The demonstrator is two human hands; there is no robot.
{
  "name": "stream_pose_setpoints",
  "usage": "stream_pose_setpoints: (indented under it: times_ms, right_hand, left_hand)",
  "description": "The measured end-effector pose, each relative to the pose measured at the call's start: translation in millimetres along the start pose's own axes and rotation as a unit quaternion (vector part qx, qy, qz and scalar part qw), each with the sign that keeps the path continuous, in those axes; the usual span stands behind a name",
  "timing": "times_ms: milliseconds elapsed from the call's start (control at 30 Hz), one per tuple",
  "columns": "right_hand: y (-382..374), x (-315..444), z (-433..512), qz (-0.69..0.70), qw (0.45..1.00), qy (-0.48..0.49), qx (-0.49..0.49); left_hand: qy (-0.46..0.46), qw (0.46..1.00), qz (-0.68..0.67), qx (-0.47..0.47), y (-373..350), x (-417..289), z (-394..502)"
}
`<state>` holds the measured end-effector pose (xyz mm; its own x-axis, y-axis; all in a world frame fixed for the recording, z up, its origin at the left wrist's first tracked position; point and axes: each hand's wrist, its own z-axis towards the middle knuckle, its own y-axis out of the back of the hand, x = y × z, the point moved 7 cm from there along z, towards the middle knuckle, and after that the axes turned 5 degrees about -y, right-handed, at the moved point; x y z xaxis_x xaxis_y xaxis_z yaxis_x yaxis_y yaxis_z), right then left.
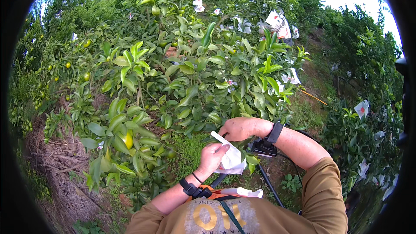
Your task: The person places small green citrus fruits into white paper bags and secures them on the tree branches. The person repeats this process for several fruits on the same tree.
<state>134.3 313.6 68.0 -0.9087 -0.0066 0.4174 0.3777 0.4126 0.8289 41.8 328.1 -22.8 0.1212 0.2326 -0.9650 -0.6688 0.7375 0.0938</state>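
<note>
A white paper fruit bag [231, 157] is pinched between the thumb and fingers of my left hand [212, 157], hanging tilted over the front of my body. My right hand [242, 128] is bent down at the bag's upper edge, beside the citrus leaves. Its fingertips are hidden, so what they grip does not show. Just beyond both hands stands a leafy citrus tree [191, 96]. A yellow-green citrus fruit [127, 139] hangs among leaves to the left of my hands. More white bags [243, 192] stick out of an orange pouch [213, 196] at my waist.
White bags [278, 22] hang on branches farther back, and another bag [362, 108] is on the right-hand tree. Dark poles [270, 185] and a black device [264, 148] are below my right arm. Dry brush [61, 165] covers the ground at left.
</note>
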Motion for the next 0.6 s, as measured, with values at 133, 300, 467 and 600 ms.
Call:
stream_pose_setpoints:
  times_ms: [133, 300, 467, 600]
  right_hand:
    - [-5.1, -13.0, 20.3, 0.018, 0.997, -0.006, 0.070]
    - [-10.3, -19.8, 29.0, 0.037, 0.999, -0.017, 0.036]
    - [-10.6, -17.0, 14.7, 0.022, 0.996, -0.068, -0.058]
    - [-16.2, -19.4, -1.2, 0.026, 0.984, -0.121, -0.129]
  left_hand:
    - [-0.061, 0.996, 0.057, 0.015, 4.9, -10.1, 1.7]
    - [0.018, 0.999, -0.018, 0.039, 1.9, -6.3, 1.1]
    - [0.053, 0.997, -0.030, 0.036, 1.2, 0.1, -0.5]
    - [0.060, 0.997, -0.048, 0.018, 0.9, 5.6, -2.3]
